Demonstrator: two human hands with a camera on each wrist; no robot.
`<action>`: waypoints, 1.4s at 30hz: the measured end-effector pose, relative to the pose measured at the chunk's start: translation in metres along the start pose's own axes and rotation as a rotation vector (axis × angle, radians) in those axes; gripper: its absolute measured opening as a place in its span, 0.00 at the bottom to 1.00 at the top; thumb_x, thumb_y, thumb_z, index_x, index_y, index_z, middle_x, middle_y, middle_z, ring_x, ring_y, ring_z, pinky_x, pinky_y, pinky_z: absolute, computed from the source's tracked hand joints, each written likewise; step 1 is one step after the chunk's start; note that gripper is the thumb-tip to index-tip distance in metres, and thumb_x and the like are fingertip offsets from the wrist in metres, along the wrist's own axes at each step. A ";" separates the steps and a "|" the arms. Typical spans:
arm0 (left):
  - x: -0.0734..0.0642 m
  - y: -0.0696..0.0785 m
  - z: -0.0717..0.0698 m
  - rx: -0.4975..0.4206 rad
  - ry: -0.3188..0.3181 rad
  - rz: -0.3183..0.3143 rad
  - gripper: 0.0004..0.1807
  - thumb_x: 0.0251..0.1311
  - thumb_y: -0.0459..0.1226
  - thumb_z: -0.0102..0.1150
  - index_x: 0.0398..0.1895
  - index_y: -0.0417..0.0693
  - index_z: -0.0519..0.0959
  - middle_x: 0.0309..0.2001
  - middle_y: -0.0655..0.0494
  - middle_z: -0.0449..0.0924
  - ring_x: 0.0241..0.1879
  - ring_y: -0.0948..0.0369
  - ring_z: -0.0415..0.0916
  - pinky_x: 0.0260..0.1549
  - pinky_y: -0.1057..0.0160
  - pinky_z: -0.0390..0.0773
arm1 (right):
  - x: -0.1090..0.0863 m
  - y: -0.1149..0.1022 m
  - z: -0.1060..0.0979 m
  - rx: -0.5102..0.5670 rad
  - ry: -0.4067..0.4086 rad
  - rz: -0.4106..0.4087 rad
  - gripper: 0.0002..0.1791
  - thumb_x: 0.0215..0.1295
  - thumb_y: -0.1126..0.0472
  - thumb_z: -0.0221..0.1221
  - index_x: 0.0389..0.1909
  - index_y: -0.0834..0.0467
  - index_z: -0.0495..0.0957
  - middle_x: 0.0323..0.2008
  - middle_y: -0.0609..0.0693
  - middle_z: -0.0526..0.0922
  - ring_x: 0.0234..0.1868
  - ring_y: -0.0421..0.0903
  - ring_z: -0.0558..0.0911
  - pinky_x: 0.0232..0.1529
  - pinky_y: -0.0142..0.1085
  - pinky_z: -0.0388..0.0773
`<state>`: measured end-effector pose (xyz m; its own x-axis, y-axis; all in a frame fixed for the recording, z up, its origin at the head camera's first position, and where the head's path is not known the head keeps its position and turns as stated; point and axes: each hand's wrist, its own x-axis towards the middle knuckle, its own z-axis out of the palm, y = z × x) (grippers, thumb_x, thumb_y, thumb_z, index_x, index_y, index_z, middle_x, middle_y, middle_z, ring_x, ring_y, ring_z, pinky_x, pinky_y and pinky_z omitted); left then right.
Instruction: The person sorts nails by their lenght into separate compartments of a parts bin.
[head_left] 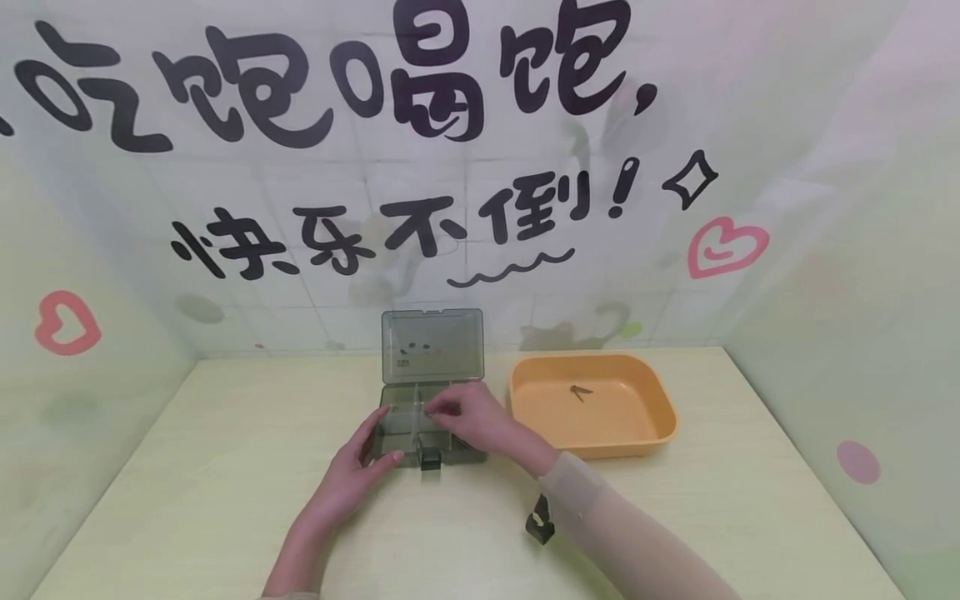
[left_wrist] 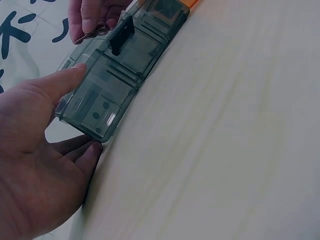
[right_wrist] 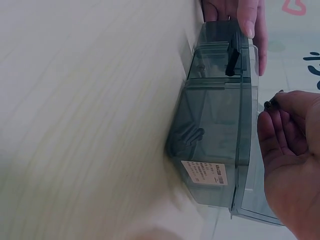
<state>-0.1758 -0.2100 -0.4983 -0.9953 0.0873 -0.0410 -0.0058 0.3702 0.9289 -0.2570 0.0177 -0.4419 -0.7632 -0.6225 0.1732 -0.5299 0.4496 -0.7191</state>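
Note:
A clear grey compartment box (head_left: 397, 422) stands on the table with its hinged lid (head_left: 432, 346) raised at the back. My left hand (head_left: 351, 479) grips the box's left end, thumb at the front rim and fingers along the side. Over the middle compartments, my right hand (head_left: 476, 414) pinches a small dark screw (left_wrist: 89, 36) between thumb and fingertips. Its thread shows in the left wrist view; the fingers cover part of it. Through the wall in the right wrist view, several dark screws (right_wrist: 187, 140) lie in the right-end compartment.
An orange tray (head_left: 592, 452) sits right of the box, with a few screws (head_left: 579, 392) inside. A small black object (head_left: 540, 521) lies on the table by the right sleeve. A printed white wall (head_left: 360, 308) stands behind the box.

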 end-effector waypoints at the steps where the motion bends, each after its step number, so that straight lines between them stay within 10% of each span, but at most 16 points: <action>1: 0.000 0.000 0.001 0.003 0.001 -0.002 0.44 0.71 0.46 0.63 0.83 0.56 0.51 0.81 0.36 0.40 0.78 0.39 0.43 0.75 0.49 0.54 | 0.000 0.000 0.000 0.000 0.000 0.001 0.09 0.68 0.70 0.65 0.46 0.64 0.87 0.41 0.54 0.89 0.40 0.43 0.85 0.45 0.28 0.83; 42: -0.001 0.002 0.002 0.018 0.005 0.008 0.43 0.72 0.45 0.62 0.83 0.55 0.51 0.81 0.35 0.40 0.78 0.39 0.42 0.75 0.50 0.51 | -0.032 0.045 -0.057 0.057 0.133 0.151 0.10 0.69 0.70 0.62 0.48 0.63 0.86 0.46 0.55 0.87 0.47 0.48 0.84 0.52 0.40 0.85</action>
<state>-0.1751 -0.2075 -0.4975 -0.9958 0.0859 -0.0313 0.0042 0.3857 0.9226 -0.2777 0.0940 -0.4413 -0.8765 -0.4590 0.1450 -0.3868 0.4924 -0.7796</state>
